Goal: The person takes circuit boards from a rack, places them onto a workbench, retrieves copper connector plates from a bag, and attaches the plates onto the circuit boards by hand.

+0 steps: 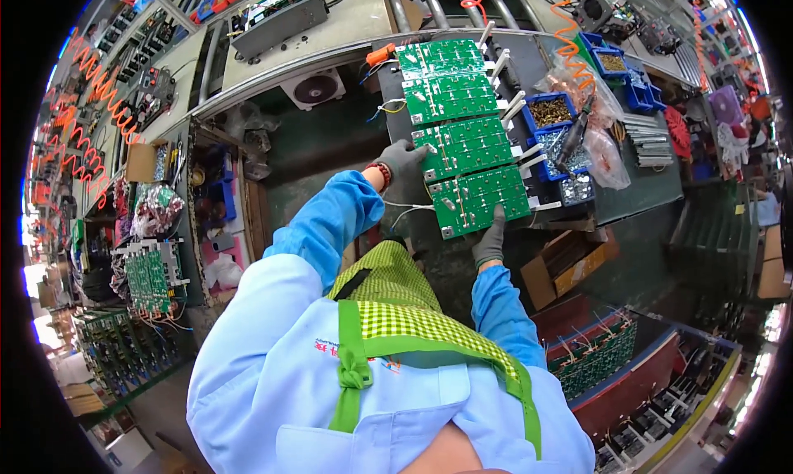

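Note:
Several green circuit boards [468, 146] lie in a row, solder side up, reaching from the bench toward me. White strips [514, 109] stick out along their right side, and thin wires hang from the left. My left hand [404, 161], in a grey glove, closes on the left edge of the second-nearest board. At the near edge of the nearest board [479, 200], my gloved right hand [491, 242] grips with a finger on top; its other fingers are partly hidden below.
Blue bins [551, 110] of brass-coloured and silver hardware stand right of the boards, with a screwdriver-like tool [576, 135] across them. Orange coiled hoses hang overhead. A cardboard box [570, 267] sits below right, near a red-sided crate of boards [611, 375].

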A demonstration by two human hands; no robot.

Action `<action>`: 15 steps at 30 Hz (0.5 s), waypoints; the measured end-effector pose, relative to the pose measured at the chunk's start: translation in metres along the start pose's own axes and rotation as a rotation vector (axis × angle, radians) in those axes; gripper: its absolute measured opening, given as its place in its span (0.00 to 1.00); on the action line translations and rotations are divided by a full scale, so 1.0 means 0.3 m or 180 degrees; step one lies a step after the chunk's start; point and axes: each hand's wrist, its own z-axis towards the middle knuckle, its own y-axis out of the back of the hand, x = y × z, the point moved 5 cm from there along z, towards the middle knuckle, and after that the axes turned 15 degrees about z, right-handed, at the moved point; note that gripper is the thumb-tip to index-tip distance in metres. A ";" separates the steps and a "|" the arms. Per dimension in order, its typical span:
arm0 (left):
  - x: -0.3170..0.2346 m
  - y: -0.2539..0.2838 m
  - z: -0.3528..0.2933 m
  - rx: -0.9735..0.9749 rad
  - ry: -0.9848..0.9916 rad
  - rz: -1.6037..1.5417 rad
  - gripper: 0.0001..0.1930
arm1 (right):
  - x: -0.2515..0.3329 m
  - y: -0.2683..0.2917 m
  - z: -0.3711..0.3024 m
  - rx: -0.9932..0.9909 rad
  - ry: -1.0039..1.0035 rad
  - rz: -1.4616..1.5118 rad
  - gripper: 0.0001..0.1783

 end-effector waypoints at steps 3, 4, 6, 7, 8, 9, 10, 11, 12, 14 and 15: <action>0.029 -0.014 -0.034 -0.0245 -0.0028 -0.0057 0.30 | 0.002 -0.018 -0.021 -0.0017 -0.0151 0.0023 0.38; 0.032 -0.027 -0.043 -0.0216 -0.0168 -0.0114 0.30 | 0.001 -0.042 -0.018 -0.0020 -0.0223 0.0050 0.38; -0.039 -0.068 -0.073 -0.0238 -0.0493 -0.0735 0.25 | 0.007 -0.031 -0.009 -0.0155 -0.0172 0.0158 0.38; -0.065 -0.064 -0.060 -0.0313 -0.0391 -0.0338 0.23 | 0.006 -0.026 0.006 -0.0047 -0.0223 0.0272 0.38; -0.098 -0.070 -0.055 -0.0332 -0.0310 0.0057 0.21 | 0.008 0.005 0.023 0.0009 -0.0249 0.0397 0.37; -0.074 -0.042 -0.033 -0.0463 -0.0320 0.0110 0.20 | -0.006 -0.043 0.018 0.0139 -0.0293 0.0538 0.38; -0.037 -0.010 -0.014 -0.0586 -0.0331 0.0166 0.19 | -0.025 -0.092 0.018 0.0205 -0.0316 0.0576 0.38; -0.116 -0.030 -0.041 -0.0336 -0.0406 0.0010 0.19 | 0.008 -0.041 0.031 0.0051 -0.0173 0.0538 0.39; -0.061 0.000 -0.024 -0.0568 -0.0613 -0.0108 0.20 | -0.019 -0.062 0.015 0.0031 -0.0185 0.0479 0.40; -0.036 0.016 0.004 -0.0699 -0.0476 0.0318 0.21 | -0.026 -0.056 0.015 -0.0016 -0.0147 0.0452 0.40; -0.060 0.019 0.019 -0.0685 -0.0575 0.0324 0.21 | -0.017 -0.027 0.045 0.0127 -0.0171 0.0479 0.40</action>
